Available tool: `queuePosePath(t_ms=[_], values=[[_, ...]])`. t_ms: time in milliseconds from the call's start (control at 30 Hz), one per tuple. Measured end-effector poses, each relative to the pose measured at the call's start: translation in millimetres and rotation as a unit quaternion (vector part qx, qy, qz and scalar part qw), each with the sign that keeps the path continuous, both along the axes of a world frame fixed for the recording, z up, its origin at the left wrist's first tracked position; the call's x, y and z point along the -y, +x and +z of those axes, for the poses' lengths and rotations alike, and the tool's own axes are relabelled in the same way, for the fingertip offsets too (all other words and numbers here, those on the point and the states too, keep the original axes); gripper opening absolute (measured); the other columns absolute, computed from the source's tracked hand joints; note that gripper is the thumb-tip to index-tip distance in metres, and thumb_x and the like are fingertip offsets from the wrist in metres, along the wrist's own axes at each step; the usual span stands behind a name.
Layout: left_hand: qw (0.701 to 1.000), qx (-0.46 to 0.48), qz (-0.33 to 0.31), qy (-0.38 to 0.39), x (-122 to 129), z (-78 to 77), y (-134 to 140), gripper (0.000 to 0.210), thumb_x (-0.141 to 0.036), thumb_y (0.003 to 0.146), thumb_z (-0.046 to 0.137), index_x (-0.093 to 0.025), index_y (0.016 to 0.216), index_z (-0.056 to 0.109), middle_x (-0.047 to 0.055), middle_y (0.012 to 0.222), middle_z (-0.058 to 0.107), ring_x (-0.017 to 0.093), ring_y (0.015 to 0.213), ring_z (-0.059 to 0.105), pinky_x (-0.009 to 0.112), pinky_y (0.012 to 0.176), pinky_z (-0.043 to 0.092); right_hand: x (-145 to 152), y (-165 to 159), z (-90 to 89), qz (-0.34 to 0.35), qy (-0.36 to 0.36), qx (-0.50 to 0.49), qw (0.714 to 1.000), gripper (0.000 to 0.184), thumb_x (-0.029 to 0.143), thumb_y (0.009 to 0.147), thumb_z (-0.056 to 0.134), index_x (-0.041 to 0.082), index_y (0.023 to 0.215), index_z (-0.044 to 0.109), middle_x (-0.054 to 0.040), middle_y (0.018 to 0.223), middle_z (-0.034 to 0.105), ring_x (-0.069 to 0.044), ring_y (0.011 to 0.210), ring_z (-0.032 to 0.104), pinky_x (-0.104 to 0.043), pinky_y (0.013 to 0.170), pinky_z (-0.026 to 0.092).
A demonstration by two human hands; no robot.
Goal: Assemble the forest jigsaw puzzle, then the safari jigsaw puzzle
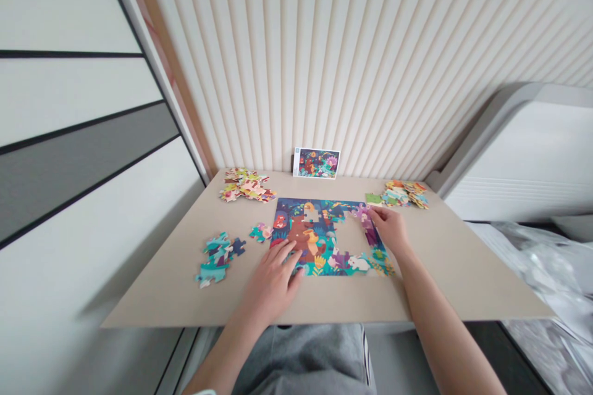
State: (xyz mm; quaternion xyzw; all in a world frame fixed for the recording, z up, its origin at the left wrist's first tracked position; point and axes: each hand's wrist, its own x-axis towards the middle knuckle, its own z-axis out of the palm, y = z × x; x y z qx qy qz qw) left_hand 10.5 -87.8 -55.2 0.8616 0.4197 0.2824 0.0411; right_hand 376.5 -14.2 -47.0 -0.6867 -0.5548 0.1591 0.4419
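Observation:
A partly assembled jigsaw puzzle (pixel 303 234) with a colourful animal scene lies on the table, with a large gap right of its middle and a smaller one near the top. My left hand (pixel 273 274) rests on its lower left corner, fingers stretched and spread. At the puzzle's upper right edge, my right hand (pixel 390 228) has its thumb and fingers closed on a purple-pink puzzle piece (pixel 362 212). The fingers partly cover that piece, so I cannot tell whether it is seated. Teal loose pieces (pixel 215 259) and a small joined cluster (pixel 261 232) lie left of the puzzle.
A picture card (pixel 317 163) leans against the ribbed wall behind the beige table (pixel 176 271). One heap of pieces (pixel 245 185) sits at the back left, another heap (pixel 399 194) at the back right. Clear plastic wrapping (pixel 546 265) lies beyond the table's right edge.

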Motion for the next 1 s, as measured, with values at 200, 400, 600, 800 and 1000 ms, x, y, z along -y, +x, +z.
queuePosePath(t_ms=[200,400,600,800,1000], values=[[1.000,-0.007,0.001,-0.007,0,-0.3,0,0.038,-0.034,0.097,0.055,-0.025,0.134,0.062,0.010,0.142,0.058,0.031,0.135,0.051,0.055,0.110,0.047,-12,-1,-9.3,0.027,-0.056,0.071,0.996,0.040,0.050,0.086,0.058,0.018,0.097,0.079,-0.0046,0.077,0.076,-0.021,0.069,0.065,-0.028,0.062,0.046],[1.000,-0.018,0.006,-0.010,0,-1.5,0,0.038,-0.034,0.098,0.055,-0.024,0.134,0.061,0.011,0.143,0.058,0.032,0.135,0.050,0.054,0.110,0.047,-20,-7,-3.1,0.044,-0.067,0.120,0.989,0.039,0.049,0.089,0.056,0.021,0.101,0.081,-0.0048,0.082,0.077,-0.022,0.072,0.066,-0.029,0.064,0.045],[1.000,-0.024,0.007,-0.019,1,2.3,1,0.038,-0.033,0.098,0.054,-0.022,0.133,0.062,0.011,0.142,0.058,0.032,0.135,0.050,0.054,0.111,0.046,-17,-11,1.0,0.050,-0.100,0.141,0.984,0.041,0.049,0.091,0.053,0.020,0.100,0.081,-0.0028,0.067,0.072,-0.020,0.066,0.064,-0.027,0.060,0.040],[1.000,-0.018,0.010,-0.023,2,5.3,2,0.037,-0.033,0.098,0.054,-0.023,0.132,0.063,0.010,0.143,0.058,0.030,0.136,0.050,0.053,0.112,0.046,-16,-18,3.9,0.029,-0.110,0.179,0.977,0.038,0.046,0.092,0.053,0.020,0.091,0.080,-0.0036,0.070,0.072,-0.019,0.068,0.063,-0.026,0.060,0.035],[0.999,-0.032,0.008,-0.025,3,4.7,2,0.037,-0.033,0.099,0.052,-0.022,0.133,0.062,0.010,0.144,0.057,0.030,0.137,0.049,0.053,0.113,0.045,-15,-21,5.8,0.016,-0.126,0.229,0.965,0.033,0.043,0.094,0.053,0.025,0.098,0.080,-0.0047,0.080,0.076,-0.021,0.076,0.067,-0.027,0.065,0.039]])
